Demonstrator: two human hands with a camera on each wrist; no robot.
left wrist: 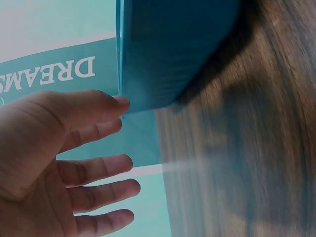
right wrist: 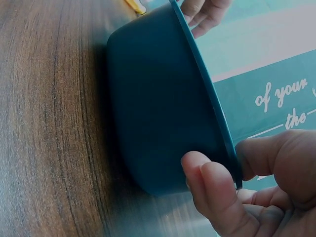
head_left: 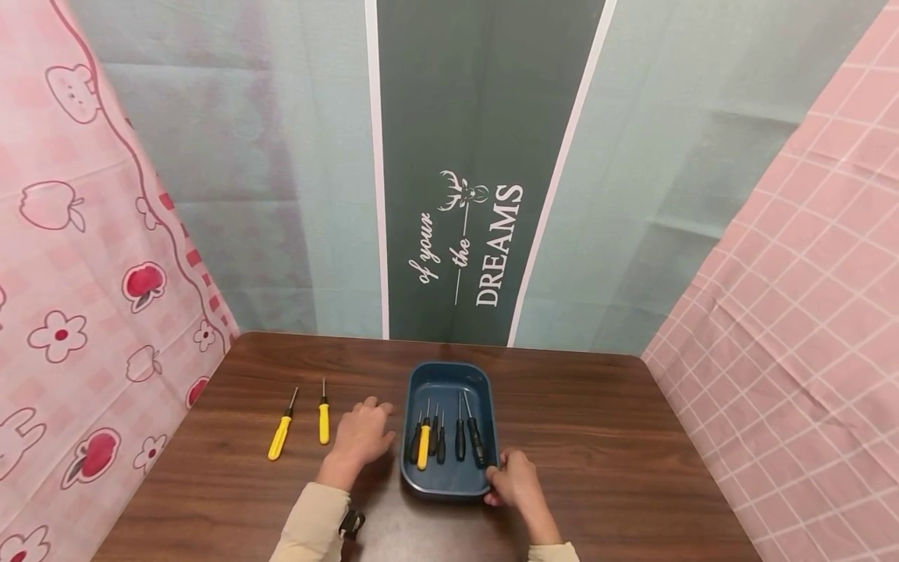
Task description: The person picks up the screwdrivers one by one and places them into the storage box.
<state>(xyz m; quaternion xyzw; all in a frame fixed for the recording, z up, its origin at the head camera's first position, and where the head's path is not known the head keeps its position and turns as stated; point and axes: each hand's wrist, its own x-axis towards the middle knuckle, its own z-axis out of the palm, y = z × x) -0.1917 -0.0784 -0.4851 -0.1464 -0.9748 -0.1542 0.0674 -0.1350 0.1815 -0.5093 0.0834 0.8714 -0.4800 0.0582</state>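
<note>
A dark blue rectangular bin (head_left: 449, 482) sits on the table, holding several black screwdrivers (head_left: 460, 441) and a yellow-handled screwdriver (head_left: 424, 449). My right hand (head_left: 517, 480) pinches the bin's rim at the near right corner; the right wrist view has the thumb over the rim and fingers against the outer wall (right wrist: 163, 98). Beside the bin's left side is my left hand (head_left: 364, 432), holding nothing, its fingers spread and extended in the left wrist view. Farther left on the table lie two more yellow screwdrivers, a longer one (head_left: 280, 438) and a shorter one (head_left: 324, 424).
The brown wooden table (head_left: 597, 437) reaches back to a hanging green cloth (head_left: 449, 117) with printed lettering. Pink patterned cloth (head_left: 91, 257) hangs at the left, and pink checked cloth (head_left: 794, 312) at the right. A black band (head_left: 352, 523) is on the left wrist.
</note>
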